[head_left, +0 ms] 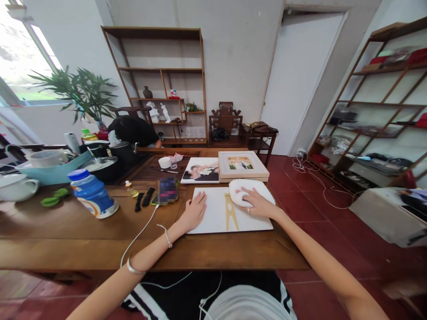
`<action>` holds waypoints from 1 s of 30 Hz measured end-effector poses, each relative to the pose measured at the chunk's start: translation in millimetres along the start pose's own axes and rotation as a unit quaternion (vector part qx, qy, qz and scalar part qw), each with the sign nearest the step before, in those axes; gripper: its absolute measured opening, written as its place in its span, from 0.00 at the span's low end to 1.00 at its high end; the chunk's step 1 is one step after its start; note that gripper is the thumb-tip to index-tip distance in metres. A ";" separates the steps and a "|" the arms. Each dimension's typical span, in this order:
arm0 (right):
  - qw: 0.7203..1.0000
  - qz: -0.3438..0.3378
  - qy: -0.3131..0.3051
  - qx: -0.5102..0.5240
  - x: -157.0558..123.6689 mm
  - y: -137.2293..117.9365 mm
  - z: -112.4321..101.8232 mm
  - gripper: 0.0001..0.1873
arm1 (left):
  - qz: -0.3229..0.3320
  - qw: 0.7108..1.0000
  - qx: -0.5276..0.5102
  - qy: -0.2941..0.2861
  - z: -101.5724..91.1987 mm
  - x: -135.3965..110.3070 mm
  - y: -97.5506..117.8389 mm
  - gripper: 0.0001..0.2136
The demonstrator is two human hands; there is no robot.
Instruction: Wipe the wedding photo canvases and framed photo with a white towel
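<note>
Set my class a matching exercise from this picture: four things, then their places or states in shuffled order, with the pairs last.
1 Left hand
2 Right hand
3 Blue bottle
4 Phone

A Joined to a white cable
B Resting on a cloth
C Just right of green leaves
D On the white panel, at its left side

Pairs: 1-D, 2-B, 3-C, 4-A

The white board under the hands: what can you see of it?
The white board is a flat rectangle with a thin dark near edge; its material is hard to tell. It lies on the wooden table. A tan A-shaped piece lies against its face, legs toward the person. The left hand rests on its left side; a fluffy white cloth under the right hand covers part of its far right.
</note>
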State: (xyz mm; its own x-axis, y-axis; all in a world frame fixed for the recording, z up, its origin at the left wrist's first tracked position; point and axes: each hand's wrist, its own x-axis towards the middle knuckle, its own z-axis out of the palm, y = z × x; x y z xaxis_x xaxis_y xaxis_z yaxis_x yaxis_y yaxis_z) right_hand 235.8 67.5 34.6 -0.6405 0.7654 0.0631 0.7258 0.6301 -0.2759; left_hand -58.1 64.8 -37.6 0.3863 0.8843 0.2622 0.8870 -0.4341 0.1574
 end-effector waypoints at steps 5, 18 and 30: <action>0.999 0.010 0.013 -0.028 2.9 1.1 2.8 0.12 | -0.007 1.000 0.001 -0.001 0.1 0.1 0.4 0.20; 0.989 0.044 -0.123 0.073 -80.3 -51.4 -31.1 0.16 | -0.008 1.000 -0.010 -0.002 -2.8 -0.2 3.8 0.21; 0.998 0.016 0.024 0.056 8.6 0.1 -1.9 0.12 | -0.001 1.000 0.006 0.003 0.5 0.4 -0.1 0.21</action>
State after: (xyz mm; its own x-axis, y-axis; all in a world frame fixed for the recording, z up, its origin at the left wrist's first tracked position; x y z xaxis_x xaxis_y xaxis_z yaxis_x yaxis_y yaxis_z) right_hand 230.8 74.4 37.0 -0.6030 0.7918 0.0977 0.7112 0.5890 -0.3837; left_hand -58.0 65.3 -37.9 0.3839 0.8840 0.2668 0.8903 -0.4310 0.1472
